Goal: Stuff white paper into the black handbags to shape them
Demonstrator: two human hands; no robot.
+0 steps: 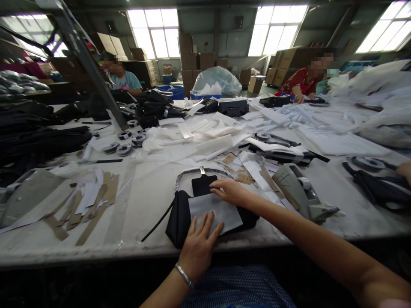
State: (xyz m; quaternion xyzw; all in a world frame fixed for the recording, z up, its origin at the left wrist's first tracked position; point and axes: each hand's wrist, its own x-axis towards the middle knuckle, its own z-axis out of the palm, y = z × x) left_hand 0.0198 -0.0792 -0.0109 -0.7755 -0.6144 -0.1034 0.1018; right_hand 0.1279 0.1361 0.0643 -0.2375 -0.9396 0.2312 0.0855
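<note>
A black handbag (180,216) lies on the table in front of me, its strap wrapped in clear film (188,172) behind it. Over the bag's body rests a pale translucent sheet (229,216). My left hand (199,239) presses flat on this sheet, fingers spread, beside a small metal stud (214,212). At the sheet's upper edge is my right hand (229,191), fingers drawn together against the black flap (202,187); what they pinch, if anything, is hidden. A gold-coloured clasp (202,170) shows at the flap's far end. One thin black strap (157,223) trails left.
Tape dispensers stand left (28,199) and right (297,194). Cardboard strips (96,205) lie to the left, tape rolls (124,149) farther back, and white foam sheets (212,145) across the middle. Two co-workers sit opposite; another person's hand (405,169) shows at the right edge.
</note>
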